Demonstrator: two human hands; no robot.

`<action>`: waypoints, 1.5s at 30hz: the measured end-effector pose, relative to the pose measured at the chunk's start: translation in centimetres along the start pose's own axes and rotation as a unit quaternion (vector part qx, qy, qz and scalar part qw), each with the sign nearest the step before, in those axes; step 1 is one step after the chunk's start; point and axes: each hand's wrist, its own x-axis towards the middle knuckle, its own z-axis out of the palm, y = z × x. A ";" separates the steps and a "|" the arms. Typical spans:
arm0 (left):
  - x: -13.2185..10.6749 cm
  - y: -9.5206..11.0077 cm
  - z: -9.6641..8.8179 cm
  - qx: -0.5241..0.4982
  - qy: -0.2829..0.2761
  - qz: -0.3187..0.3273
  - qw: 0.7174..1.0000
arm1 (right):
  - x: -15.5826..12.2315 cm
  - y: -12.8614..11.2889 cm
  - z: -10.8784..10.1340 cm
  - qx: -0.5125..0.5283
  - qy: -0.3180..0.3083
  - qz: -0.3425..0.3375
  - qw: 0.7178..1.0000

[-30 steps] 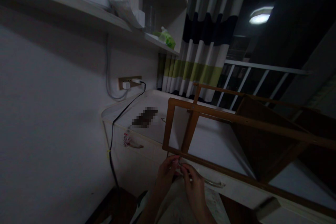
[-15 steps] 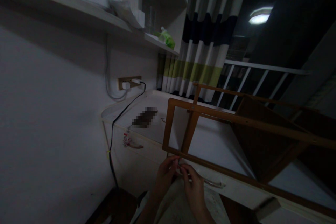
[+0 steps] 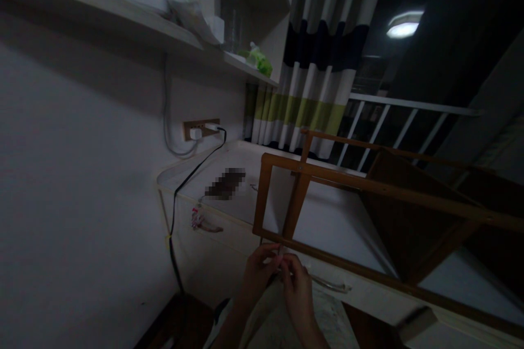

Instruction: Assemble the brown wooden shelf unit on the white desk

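Both the left hand (image 3: 258,266) and the right hand (image 3: 297,282) have thumb and fingers pinched together just beside the near bottom rail of the wooden frame (image 3: 383,190); it is too dark to tell what they grasp. The frame sits on the white desk (image 3: 335,223), above a curved drawer handle (image 3: 332,286).

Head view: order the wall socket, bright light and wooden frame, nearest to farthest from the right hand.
1. Wooden frame, just ahead of the right hand
2. Wall socket, on the left wall
3. Bright light, upper right
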 end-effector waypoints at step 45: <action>-1.7 0.8 -0.3 -0.007 0.112 -0.081 0.990 | 0.5 -1.9 1.7 -0.056 0.027 0.021 0.998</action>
